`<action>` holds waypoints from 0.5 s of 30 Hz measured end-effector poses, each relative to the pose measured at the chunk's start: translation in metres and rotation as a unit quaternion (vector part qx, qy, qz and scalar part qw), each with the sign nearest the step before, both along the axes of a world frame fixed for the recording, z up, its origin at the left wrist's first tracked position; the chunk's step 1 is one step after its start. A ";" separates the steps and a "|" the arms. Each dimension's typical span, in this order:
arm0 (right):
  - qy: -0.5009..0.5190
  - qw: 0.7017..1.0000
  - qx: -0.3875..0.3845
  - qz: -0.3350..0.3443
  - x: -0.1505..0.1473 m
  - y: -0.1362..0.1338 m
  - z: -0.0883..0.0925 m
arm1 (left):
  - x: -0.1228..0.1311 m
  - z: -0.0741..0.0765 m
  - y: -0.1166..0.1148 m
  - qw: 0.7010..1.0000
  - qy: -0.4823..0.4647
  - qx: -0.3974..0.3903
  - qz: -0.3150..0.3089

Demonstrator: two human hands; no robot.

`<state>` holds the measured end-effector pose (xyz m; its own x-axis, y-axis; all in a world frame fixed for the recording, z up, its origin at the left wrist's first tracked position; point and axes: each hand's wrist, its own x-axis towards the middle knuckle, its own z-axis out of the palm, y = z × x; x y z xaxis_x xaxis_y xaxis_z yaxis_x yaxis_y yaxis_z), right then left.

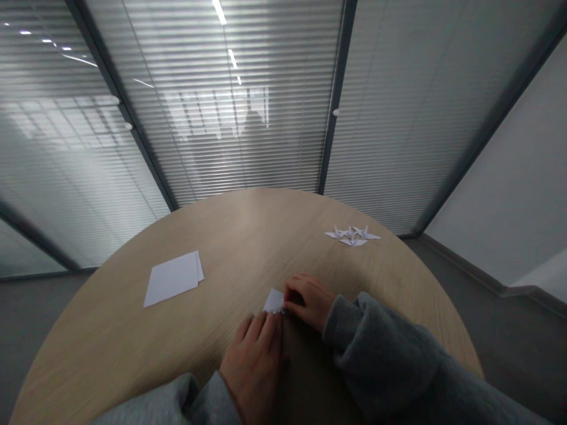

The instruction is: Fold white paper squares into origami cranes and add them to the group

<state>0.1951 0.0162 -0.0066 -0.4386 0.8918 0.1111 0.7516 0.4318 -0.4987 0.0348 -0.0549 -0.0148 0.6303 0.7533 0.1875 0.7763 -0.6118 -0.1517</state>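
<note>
A small piece of white paper (pixel 273 300) lies on the wooden table, partly covered by my hands. My left hand (pixel 257 354) presses on its near edge with the fingers held together. At the paper's right side, my right hand (pixel 308 299) is closed, with thumb and index finger pinching its edge. The part of the paper beneath my fingers is hidden, so its full shape cannot be made out.
The round wooden table (pixel 248 218) bears white paper sheets (pixel 172 278) at the left and several folded white paper cranes (pixel 353 235) at the back right. Glass panels with blinds (pixel 266 153) stand beyond the table's far edge.
</note>
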 end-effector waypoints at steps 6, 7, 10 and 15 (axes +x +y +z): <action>0.108 0.993 -0.036 -0.007 0.006 0.005 -0.012 | 0.000 -0.005 0.000 1.000 -0.006 0.025 -0.001; 0.118 0.992 -0.042 -0.001 0.007 0.006 -0.013 | 0.000 -0.005 0.000 1.000 -0.005 0.030 -0.004; 0.122 0.991 -0.050 0.010 0.008 0.006 -0.013 | 0.001 -0.004 0.000 0.999 -0.005 0.037 -0.007; 0.107 0.993 -0.047 0.009 0.007 0.006 -0.010 | 0.000 -0.003 0.001 0.999 0.001 0.036 -0.007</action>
